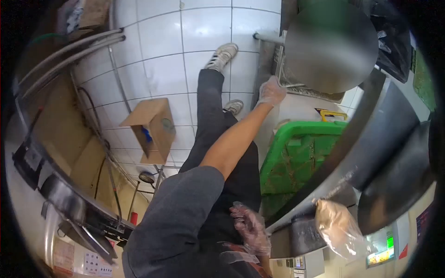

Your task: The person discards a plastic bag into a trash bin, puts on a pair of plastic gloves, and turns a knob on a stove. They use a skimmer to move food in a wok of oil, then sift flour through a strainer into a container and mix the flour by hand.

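Observation:
My left hand (272, 91), in a clear plastic glove, reaches across my body and closes at the near left corner of a wire rack (289, 76). Its fingertips are partly hidden. My right hand (250, 229), also in a loose clear glove with reddish smears, is near my waist, fingers loosely apart and nothing visible in it. Just above the rack, a round metallic surface (331, 51) is blurred and covers part of it. Below the rack lies a green plastic crate (292, 134) with a yellow handle (333, 114) beside it.
An open cardboard box (162, 129) with something blue inside stands left of my legs. Metal rails (69, 55) and a counter with pans (62, 197) line the left. On the right are a curved dark counter edge (343, 143) and a plastic bag (336, 222) with brown contents.

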{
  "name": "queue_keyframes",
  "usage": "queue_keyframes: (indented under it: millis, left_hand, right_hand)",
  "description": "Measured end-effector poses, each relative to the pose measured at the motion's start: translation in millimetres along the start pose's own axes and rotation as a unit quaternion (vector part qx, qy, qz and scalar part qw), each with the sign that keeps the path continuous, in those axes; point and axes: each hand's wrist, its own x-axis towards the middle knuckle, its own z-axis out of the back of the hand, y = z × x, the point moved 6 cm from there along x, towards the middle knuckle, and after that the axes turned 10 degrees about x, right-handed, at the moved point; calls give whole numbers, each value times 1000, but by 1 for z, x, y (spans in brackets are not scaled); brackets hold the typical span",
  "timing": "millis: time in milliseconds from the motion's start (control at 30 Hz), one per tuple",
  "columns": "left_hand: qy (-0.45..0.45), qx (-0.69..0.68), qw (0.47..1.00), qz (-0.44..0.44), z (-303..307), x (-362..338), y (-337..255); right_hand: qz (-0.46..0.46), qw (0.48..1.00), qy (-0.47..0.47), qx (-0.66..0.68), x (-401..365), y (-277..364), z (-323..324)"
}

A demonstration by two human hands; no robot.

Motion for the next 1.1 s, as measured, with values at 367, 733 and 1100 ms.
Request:
queue_keyframes:
  millis: [367,733,1100]
  left_hand:
    - [-203,176,937,-224,-70,137,-41]
    - [6,145,941,-307,-36,152,-103]
    - [-42,202,964,-170,-38,107,-116]
  right_hand:
    - [-17,1000,-4,7,61,-37,27]
    - [11,999,-37,29,86,-32,40]
    - [3,996,-23,82,65,-23,39]
